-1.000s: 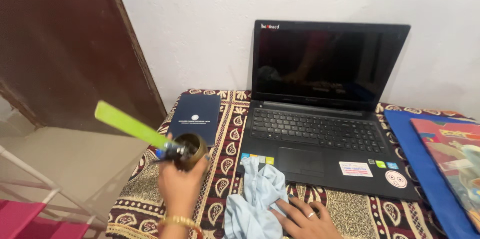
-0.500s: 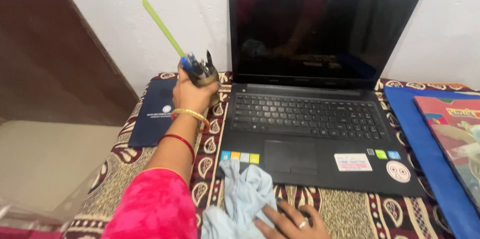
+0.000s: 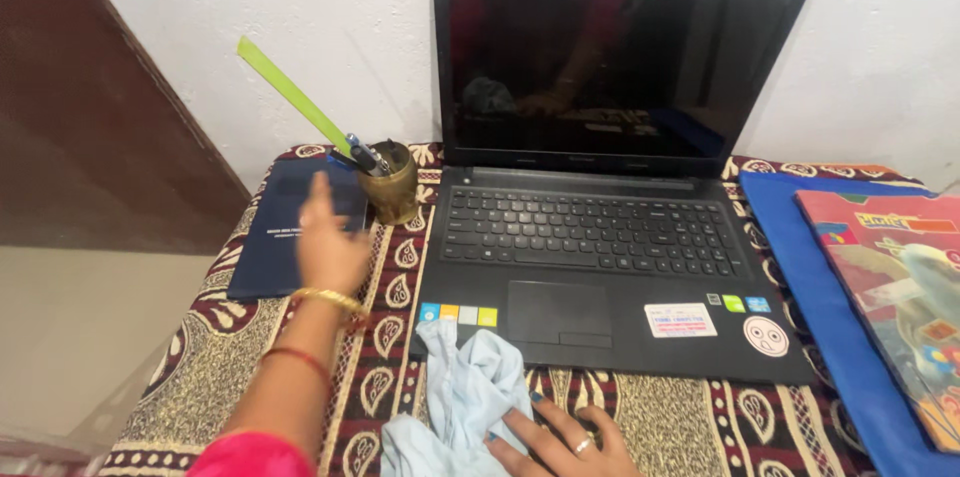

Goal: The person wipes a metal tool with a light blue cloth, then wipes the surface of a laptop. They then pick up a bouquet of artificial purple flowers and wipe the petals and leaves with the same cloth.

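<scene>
- The brass pen holder (image 3: 391,184) now stands upright on the table near its far edge, just beside the laptop's (image 3: 610,237) left back corner, with a green ruler (image 3: 290,94) slanting up out of it and pens beside the ruler.
- The left hand (image 3: 330,242) is blurred, open with fingers loosely spread and holding nothing; it hovers just short of the holder, over the edge of a dark blue booklet (image 3: 290,227) lying flat on the patterned cloth.
- The right hand (image 3: 560,437) lies at the near edge of the table, fingers flat and pressing on a crumpled pale blue cloth (image 3: 465,402) that touches the laptop's front left corner.
- Judging from this, setting the holder down looks finished; the cloth is bunched in place, so any wiping with it appears yet to be done.
- Half a second ago the left hand gripped the holder and held it raised beside the screen; a second ago it was lifted near the left edge of the table. Now the holder is on the table and the hand is off it.
- The right hand and cloth sit in much the same spot throughout.
- A blue mat (image 3: 840,307) with a colourful book (image 3: 890,277) lies at the right edge.
</scene>
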